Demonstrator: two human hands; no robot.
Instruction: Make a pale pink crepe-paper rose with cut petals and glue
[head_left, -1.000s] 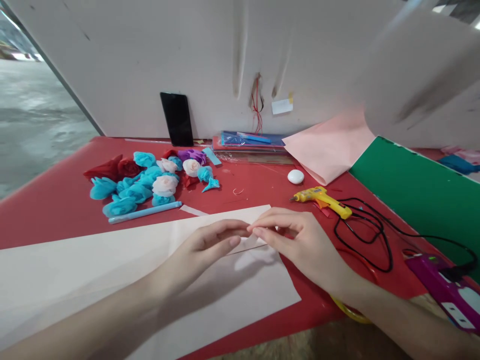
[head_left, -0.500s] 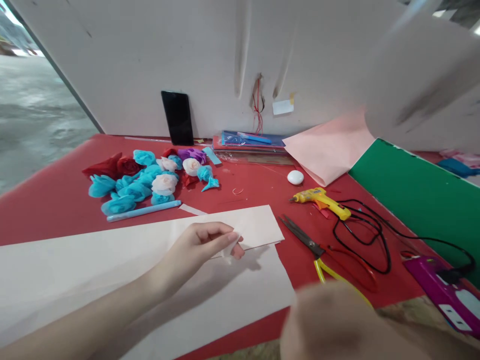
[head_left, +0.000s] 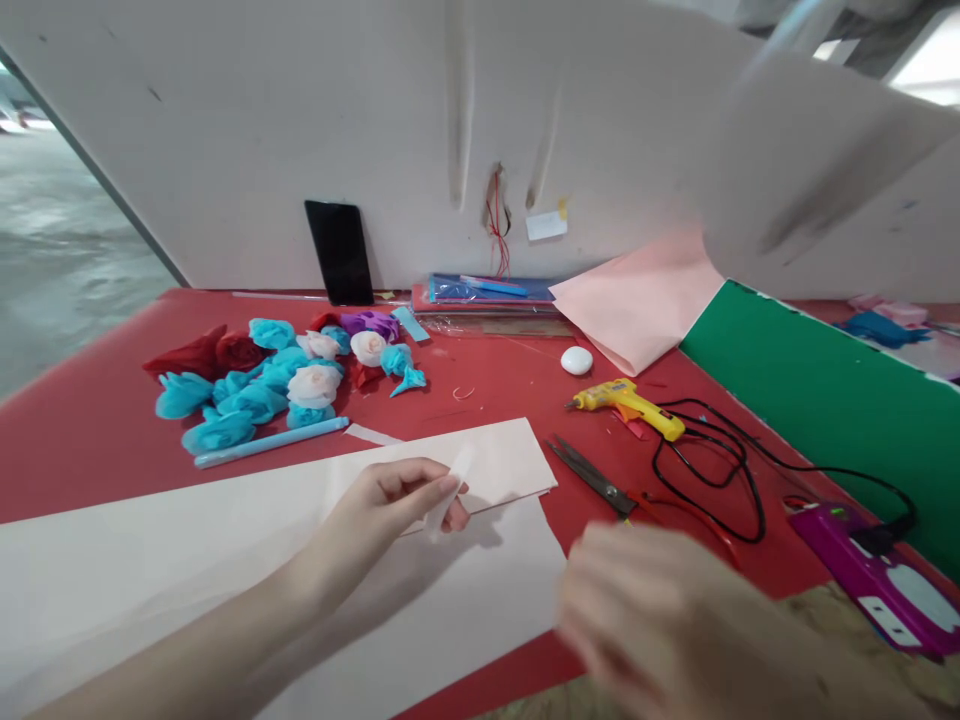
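Observation:
Between the thumb and fingers of my left hand (head_left: 412, 495) is a thin whitish strip (head_left: 450, 490), held over a long folded pale paper (head_left: 495, 455). My right hand (head_left: 637, 600) is smeared by motion at the lower right, and its fingers cannot be made out clearly. It is in front of the scissors (head_left: 592, 475), covering most of their handles. Beyond the scissors lies a yellow glue gun (head_left: 634, 405) with a black cord.
Blue, red, white and purple crepe flowers (head_left: 255, 400) lie at the left beside a light-blue stick (head_left: 270, 442). A phone (head_left: 340, 252) leans on the white wall. Pink paper (head_left: 637, 300), a green board (head_left: 810, 400) and a purple power strip (head_left: 870, 575) are at the right.
My right hand has moved up, with more of it in view. The strip in my left hand now stands out above the fingers. The whole view has shifted slightly.

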